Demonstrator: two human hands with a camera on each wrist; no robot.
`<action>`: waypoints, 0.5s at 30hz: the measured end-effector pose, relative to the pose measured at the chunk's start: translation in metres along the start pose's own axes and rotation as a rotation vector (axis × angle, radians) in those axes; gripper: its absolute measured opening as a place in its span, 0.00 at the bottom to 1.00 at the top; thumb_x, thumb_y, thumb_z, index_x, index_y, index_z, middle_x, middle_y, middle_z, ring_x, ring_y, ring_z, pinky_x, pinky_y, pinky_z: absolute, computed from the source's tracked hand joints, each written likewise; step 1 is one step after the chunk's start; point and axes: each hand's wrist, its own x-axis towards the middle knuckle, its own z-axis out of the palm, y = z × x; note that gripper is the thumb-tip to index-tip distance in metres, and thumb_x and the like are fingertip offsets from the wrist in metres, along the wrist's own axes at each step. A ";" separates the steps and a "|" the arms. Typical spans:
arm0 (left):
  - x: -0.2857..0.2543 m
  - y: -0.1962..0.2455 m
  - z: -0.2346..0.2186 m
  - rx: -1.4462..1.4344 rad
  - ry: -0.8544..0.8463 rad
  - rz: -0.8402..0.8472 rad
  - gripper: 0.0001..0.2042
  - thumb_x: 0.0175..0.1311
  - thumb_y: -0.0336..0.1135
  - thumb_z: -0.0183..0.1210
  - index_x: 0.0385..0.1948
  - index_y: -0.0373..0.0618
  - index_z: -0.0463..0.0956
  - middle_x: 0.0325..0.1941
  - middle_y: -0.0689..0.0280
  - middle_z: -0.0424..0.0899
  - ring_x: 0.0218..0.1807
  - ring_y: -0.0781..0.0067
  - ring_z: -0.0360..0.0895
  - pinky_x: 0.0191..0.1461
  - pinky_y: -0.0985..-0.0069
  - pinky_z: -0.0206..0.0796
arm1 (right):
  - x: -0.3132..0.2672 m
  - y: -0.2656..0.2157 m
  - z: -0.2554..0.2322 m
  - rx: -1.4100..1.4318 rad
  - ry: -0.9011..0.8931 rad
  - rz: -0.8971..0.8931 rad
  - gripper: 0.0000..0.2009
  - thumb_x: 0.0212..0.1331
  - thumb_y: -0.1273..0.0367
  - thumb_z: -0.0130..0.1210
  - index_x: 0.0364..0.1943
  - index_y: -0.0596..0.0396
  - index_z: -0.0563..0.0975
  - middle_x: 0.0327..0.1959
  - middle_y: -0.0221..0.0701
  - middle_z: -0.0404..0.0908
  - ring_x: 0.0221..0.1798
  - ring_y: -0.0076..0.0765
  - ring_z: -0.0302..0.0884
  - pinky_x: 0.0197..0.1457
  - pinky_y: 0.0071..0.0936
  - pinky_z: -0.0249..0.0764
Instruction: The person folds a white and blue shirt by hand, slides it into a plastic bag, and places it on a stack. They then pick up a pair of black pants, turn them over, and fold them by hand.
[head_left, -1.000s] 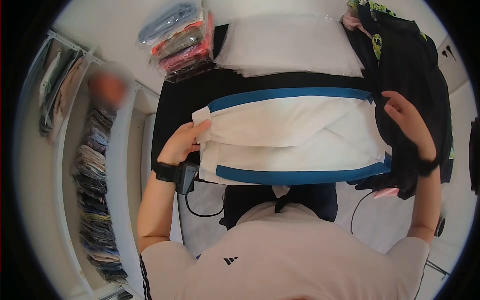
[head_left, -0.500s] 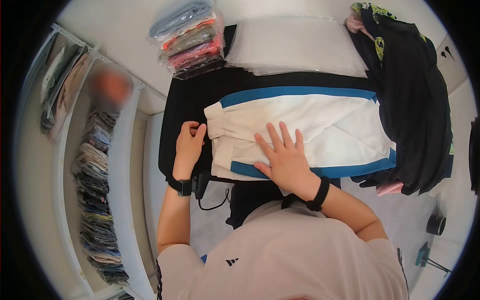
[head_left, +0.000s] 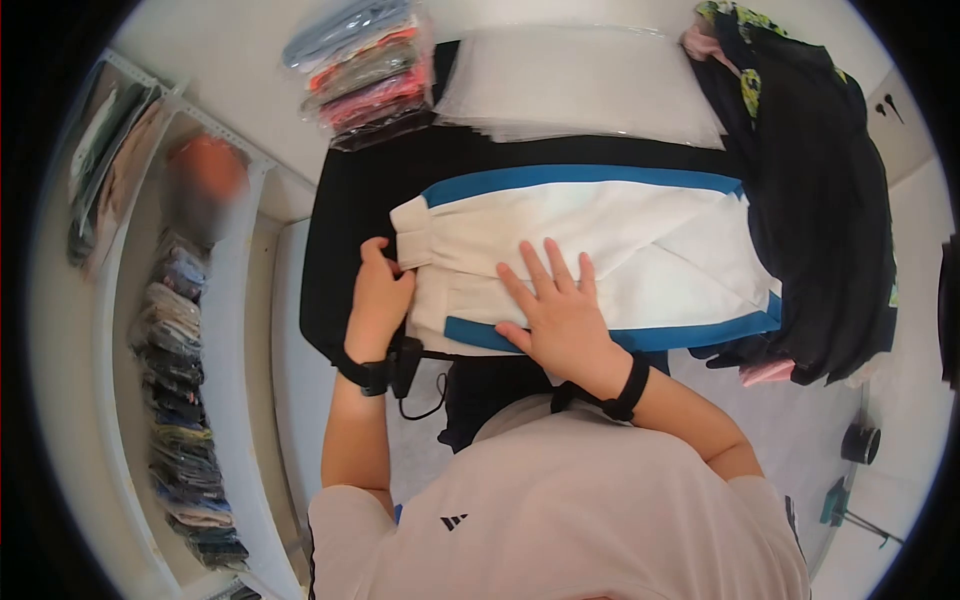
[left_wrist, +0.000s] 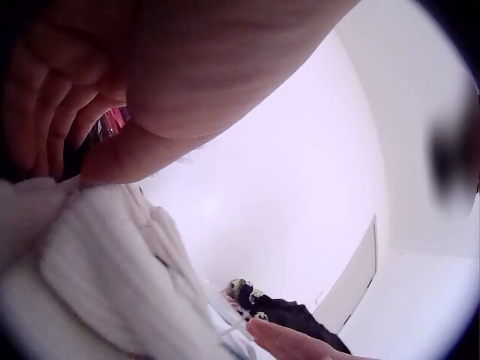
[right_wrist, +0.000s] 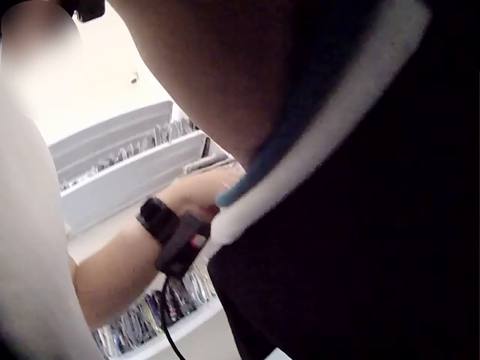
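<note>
A white garment (head_left: pixel 600 240) with blue bands along its long sides lies flattened on the black table, its gathered, elastic-looking end (head_left: pixel 412 232) to the left. My left hand (head_left: pixel 380 297) is at that end, thumb and curled fingers at the edge of the cloth. In the left wrist view the thumb (left_wrist: pixel 124 157) meets the ribbed white cloth (left_wrist: pixel 105 255), with the fingertips hidden behind its edge. My right hand (head_left: pixel 560 315) rests flat on the garment near its front side, fingers spread. The right wrist view shows the garment's edge (right_wrist: pixel 300 165) at the table front.
Behind the garment on the black table (head_left: pixel 350 180) lie a stack of bagged folded clothes (head_left: pixel 370 80) and a pile of clear plastic bags (head_left: pixel 585 85). Dark clothing (head_left: pixel 820 200) is heaped on the right. Shelves of packed clothes (head_left: pixel 180 400) stand to the left.
My right hand has come from the garment's right end to lie flat on its middle. My left hand let go of the gathered end, then came back to its edge.
</note>
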 end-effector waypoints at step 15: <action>0.001 0.020 -0.022 -0.974 -0.384 -0.449 0.27 0.66 0.54 0.47 0.49 0.34 0.71 0.44 0.58 0.80 0.45 0.73 0.77 0.50 0.78 0.67 | -0.014 0.051 -0.053 -0.167 0.117 0.216 0.28 0.57 0.51 0.51 0.62 0.42 0.66 0.67 0.42 0.56 0.70 0.54 0.49 0.65 0.60 0.50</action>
